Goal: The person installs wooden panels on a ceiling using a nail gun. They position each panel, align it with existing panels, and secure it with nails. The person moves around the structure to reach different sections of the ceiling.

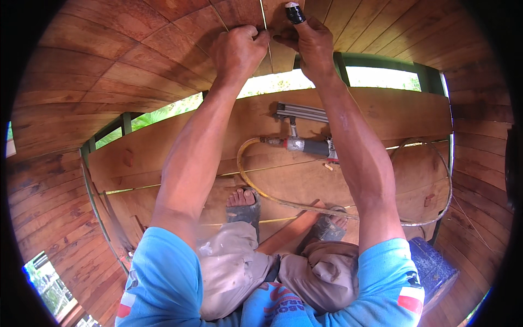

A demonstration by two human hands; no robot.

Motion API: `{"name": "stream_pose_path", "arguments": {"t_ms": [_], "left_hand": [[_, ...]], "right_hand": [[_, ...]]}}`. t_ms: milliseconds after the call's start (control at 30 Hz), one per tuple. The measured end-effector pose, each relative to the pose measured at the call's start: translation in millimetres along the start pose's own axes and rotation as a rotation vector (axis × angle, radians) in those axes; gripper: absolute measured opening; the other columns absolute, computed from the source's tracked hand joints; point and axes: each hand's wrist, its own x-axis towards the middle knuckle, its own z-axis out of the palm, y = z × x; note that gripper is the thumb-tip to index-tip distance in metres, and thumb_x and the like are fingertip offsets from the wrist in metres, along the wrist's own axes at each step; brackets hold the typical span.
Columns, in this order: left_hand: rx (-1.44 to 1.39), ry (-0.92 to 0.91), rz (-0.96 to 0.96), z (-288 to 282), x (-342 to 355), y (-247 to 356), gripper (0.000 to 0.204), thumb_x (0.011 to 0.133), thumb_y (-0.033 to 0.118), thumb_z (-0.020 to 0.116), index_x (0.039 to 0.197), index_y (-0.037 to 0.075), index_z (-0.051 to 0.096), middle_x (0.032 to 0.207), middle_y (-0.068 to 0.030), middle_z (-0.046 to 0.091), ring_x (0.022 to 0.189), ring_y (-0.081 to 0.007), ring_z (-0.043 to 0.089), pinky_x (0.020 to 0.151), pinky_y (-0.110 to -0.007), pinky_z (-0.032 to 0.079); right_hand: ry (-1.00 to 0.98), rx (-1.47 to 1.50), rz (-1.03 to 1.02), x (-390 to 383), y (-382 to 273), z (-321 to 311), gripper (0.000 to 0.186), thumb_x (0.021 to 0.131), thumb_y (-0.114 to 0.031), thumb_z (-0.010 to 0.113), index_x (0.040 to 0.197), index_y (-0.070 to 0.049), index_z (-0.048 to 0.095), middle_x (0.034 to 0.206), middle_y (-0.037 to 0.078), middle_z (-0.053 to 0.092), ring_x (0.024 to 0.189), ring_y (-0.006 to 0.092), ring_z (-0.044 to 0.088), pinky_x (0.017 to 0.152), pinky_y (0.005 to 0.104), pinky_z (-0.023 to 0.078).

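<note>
1. The person's left hand point(238, 52) is curling against the overhead wooden boards, its thumb and forefinger pinching close beside a bright gap point(264, 13). Whether anything is sitting inside those fingers, I cannot tell.
2. The right hand point(316, 49) is holding its thumb up, a black wrap point(295, 14) with a pale tip showing there, while a finger is pointing left toward the gap. The remaining fingers are hiding; I cannot tell what, if anything, they are gripping.
3. The board point(281, 59) being handled is lying at the top centre, between and just below the hands, one long edge bordering the gap.
4. Doing this well is probably calling for even pressure from both hands, the edges lining up along their whole length, and fingertips staying out of the narrowing gap.
5. Below, a nail gun point(315, 146) is lying on broad planks point(180, 152), partly behind the right forearm.
6. Its yellowish hose point(243, 170) is looping toward the sandalled feet point(242, 199) and passing beneath that forearm, possibly posing a snag.
7. A loose wood strip point(294, 228) is resting between the feet, crowding the footing; a blue bucket point(433, 267) is standing beside the right sleeve.
</note>
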Motion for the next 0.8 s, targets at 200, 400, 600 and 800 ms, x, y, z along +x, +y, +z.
{"name": "stream_pose_path", "arguments": {"t_ms": [200, 400, 600, 800], "left_hand": [[-0.006, -0.022, -0.019, 0.0, 0.1, 2.5, 0.039, 0.086, 0.038, 0.071, 0.067, 0.004, 0.065, 0.061, -0.0188, 0.06, 0.06, -0.0413, 0.059, 0.057, -0.046, 0.046], [-0.033, -0.025, -0.001, 1.9, -0.2, 2.1, 0.04, 0.087, 0.037, 0.071, 0.068, 0.003, 0.064, 0.061, -0.0195, 0.058, 0.058, -0.0416, 0.056, 0.056, -0.045, 0.044], [-0.075, -0.021, -0.008, 1.0, -1.7, 1.0, 0.039, 0.088, 0.036, 0.072, 0.069, 0.002, 0.064, 0.063, -0.0198, 0.057, 0.058, -0.0416, 0.052, 0.055, -0.044, 0.043], [-0.083, -0.039, -0.024, -0.8, -0.3, 1.8, 0.04, 0.089, 0.037, 0.073, 0.07, 0.002, 0.064, 0.063, -0.0198, 0.057, 0.058, -0.0412, 0.052, 0.056, -0.044, 0.043]], "right_hand": [[-0.02, -0.019, 0.023, -1.1, -6.0, 0.1, 0.042, 0.086, -0.036, 0.082, 0.094, 0.002, 0.066, 0.084, 0.007, 0.067, 0.072, 0.0147, 0.067, 0.073, 0.0335, 0.062], [-0.055, -0.035, 0.025, -0.7, -6.2, -2.3, 0.041, 0.088, -0.037, 0.079, 0.094, -0.001, 0.063, 0.086, 0.008, 0.066, 0.076, 0.0158, 0.067, 0.079, 0.0347, 0.063], [-0.061, 0.012, 0.023, 1.9, -3.3, -4.3, 0.041, 0.087, -0.036, 0.081, 0.095, 0.001, 0.066, 0.086, 0.007, 0.067, 0.073, 0.0144, 0.066, 0.074, 0.0339, 0.062], [-0.043, -0.018, 0.004, -0.1, -2.3, -3.5, 0.04, 0.087, -0.035, 0.08, 0.096, 0.001, 0.066, 0.085, 0.007, 0.068, 0.073, 0.0143, 0.067, 0.072, 0.032, 0.061]]}}
